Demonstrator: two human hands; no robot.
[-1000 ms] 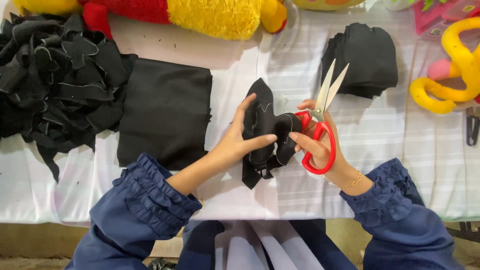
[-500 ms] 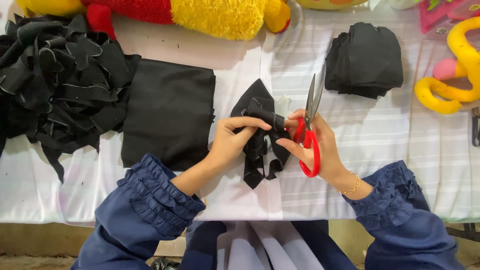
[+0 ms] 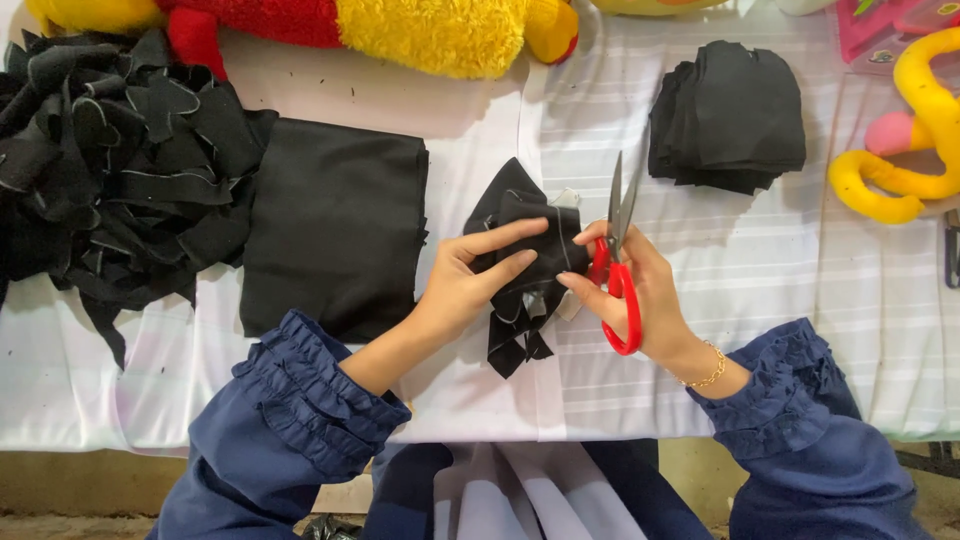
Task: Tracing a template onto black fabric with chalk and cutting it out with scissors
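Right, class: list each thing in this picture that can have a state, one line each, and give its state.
scissors: blades nearly closed, pointing up, held in the right hand
small black fabric piece: crumpled, pinched by the left hand
folded black cloth: folded flat, lying on the table
black scrap pile: loose, tangled heap
stack of cut black pieces: neatly stacked
yellow and red plush toy: lying at the table's far edge

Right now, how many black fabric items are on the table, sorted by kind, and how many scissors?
Scrap heap: 1
Folded black cloth: 1
Stack of cut pieces: 1
Piece held in left hand: 1
Red-handled scissors, in right hand: 1
Total: 5
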